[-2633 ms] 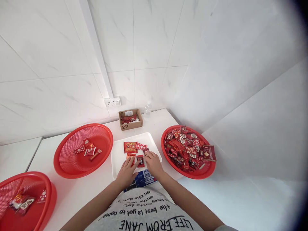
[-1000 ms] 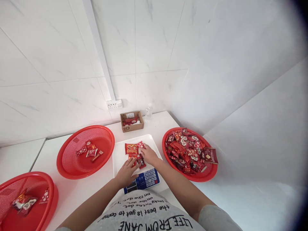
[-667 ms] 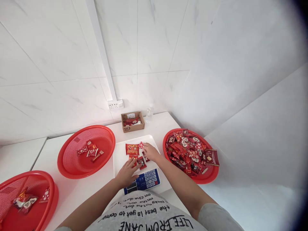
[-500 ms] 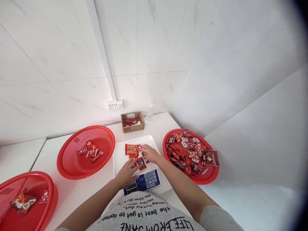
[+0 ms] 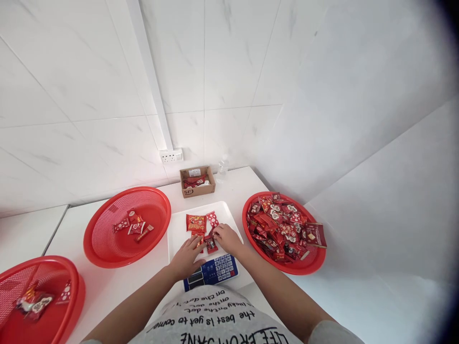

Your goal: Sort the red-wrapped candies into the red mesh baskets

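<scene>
A white scale [image 5: 178,242] with a blue keypad stands before me, several small snack packets lying on its pan. My left hand [image 5: 187,257] is open, its fingertips resting on an orange-red packet [image 5: 197,235] and partly covering it, the thumb apart. My right hand [image 5: 228,240] has its fingers bent and closed on the edge of a dark red packet [image 5: 211,232], mostly hidden by them. Between the hands lies a red packet with a dark picture [image 5: 211,244]. Farther back are a larger orange-red packet [image 5: 196,223] and a polka-dot packet [image 5: 213,219].
A red basket [image 5: 320,263] heaped with packets stands at the right. Two red baskets, the nearer [image 5: 81,296] and the farther [image 5: 89,239], hold a few packets at the left. Behind the scale are a cardboard box [image 5: 199,191] and a clear bottle [image 5: 223,165] against the wall.
My right hand has moved slightly nearer to me, off the polka-dot packet, which now lies in full view on the pan. My left hand has barely moved.
</scene>
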### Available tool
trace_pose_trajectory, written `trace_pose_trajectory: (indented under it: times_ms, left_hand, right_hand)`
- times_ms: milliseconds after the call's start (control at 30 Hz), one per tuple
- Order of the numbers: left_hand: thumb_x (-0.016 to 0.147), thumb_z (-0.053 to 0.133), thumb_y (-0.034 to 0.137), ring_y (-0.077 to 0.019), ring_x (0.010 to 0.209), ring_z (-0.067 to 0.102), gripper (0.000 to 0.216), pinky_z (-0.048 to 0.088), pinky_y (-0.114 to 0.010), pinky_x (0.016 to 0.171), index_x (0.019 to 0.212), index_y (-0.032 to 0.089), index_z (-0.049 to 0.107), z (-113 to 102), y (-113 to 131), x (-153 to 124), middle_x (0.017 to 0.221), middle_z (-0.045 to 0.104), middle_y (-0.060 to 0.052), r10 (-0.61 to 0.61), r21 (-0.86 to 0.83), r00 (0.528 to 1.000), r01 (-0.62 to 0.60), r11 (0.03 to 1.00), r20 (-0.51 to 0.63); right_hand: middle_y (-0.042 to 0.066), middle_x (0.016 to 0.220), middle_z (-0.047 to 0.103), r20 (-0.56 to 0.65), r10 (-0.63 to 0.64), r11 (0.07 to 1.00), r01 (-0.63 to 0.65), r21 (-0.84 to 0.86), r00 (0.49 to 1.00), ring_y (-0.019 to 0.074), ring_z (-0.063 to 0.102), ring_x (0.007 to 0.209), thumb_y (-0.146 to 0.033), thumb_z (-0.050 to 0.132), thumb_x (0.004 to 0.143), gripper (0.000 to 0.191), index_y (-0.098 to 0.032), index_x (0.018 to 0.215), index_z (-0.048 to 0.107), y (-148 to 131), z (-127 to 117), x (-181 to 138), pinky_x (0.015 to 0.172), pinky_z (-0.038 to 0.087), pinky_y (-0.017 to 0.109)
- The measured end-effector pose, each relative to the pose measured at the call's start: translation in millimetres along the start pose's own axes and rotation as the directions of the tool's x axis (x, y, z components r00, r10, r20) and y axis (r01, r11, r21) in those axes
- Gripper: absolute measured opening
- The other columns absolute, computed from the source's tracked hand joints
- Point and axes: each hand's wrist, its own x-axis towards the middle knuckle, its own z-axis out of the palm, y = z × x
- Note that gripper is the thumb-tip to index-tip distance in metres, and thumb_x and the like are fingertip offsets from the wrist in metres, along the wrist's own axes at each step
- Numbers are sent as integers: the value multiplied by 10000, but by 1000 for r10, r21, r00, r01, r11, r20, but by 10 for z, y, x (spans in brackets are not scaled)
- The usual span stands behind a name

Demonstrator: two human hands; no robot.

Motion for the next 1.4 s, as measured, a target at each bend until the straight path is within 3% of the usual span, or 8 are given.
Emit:
trace_pose_trajectory:
  times_ms: [233, 367, 500, 700, 1167, 1300, 1400]
  left_hand:
    - [809, 531, 340, -286, 1320, 278, 496, 317, -464, 1050, 1282, 216, 448, -25, -11, 10, 1410, 378, -102, -3, -10, 1000, 3, 1000, 3]
    - [819, 512, 323, -275, 1326, 265, 523, 296, -459, 1058, 1320, 225, 400, -52, -34, 61, 1422, 354, -102, -56, 4, 996, 56, 998, -74]
    - [821, 509, 348, -289, 1356, 183, 563, 236, -493, 1069, 1353, 251, 351, -114, -89, 171, 1462, 283, -93, -157, 34, 982, 161, 986, -103]
    - [848, 447, 409, -295, 1362, 162, 516, 206, -510, 1064, 1337, 261, 377, -193, -176, 291, 1473, 268, -86, -283, 46, 959, 282, 958, 27]
    - [843, 448, 396, -292, 1343, 222, 497, 273, -466, 1053, 1318, 253, 410, -196, -285, 312, 1444, 329, -79, -219, 23, 976, 219, 975, 7]
    - [844, 446, 399, -299, 1350, 201, 517, 249, -459, 1067, 1329, 224, 405, -254, -241, 314, 1455, 304, -101, -233, 2, 972, 233, 972, 38]
    - [842, 451, 391, -294, 1350, 202, 522, 243, -460, 1068, 1336, 232, 392, -263, -230, 297, 1459, 295, -95, -241, -2, 970, 241, 970, 31]
  right_hand:
    - [37, 1014, 597, -38, -74, 997, 74, 14, 997, 171, 497, 986, -160, 467, 832, 223, -205, 986, 621, 14, -5, 25, 865, 379, 264]
    - [72, 1198, 515, -121, 21, 997, -30, -72, 992, 213, 462, 1068, -202, 468, 833, 356, -242, 1179, 541, 22, -11, 77, 899, 368, 314]
    - [82, 1231, 502, -58, 50, 990, -57, -132, 997, 240, 472, 1055, -229, 429, 848, 384, -279, 1218, 521, 5, -19, 207, 853, 387, 344]
    - [40, 1148, 574, -16, 45, 993, -47, -111, 999, 220, 492, 1032, -141, 434, 818, 318, -254, 1040, 633, 37, -64, 402, 830, 385, 302]
    - [14, 973, 643, 14, -45, 996, 46, -76, 999, 200, 521, 973, 11, 504, 635, 289, -198, 774, 647, 102, -92, 467, 785, 388, 260]
    - [17, 1002, 640, 21, -63, 997, 64, -47, 998, 181, 518, 1011, -1, 526, 644, 252, -194, 747, 651, 110, -104, 434, 820, 384, 234]
    - [37, 1050, 617, -22, -42, 999, 41, -35, 999, 173, 502, 1041, -61, 478, 747, 243, -199, 857, 646, 114, -132, 329, 854, 371, 246]
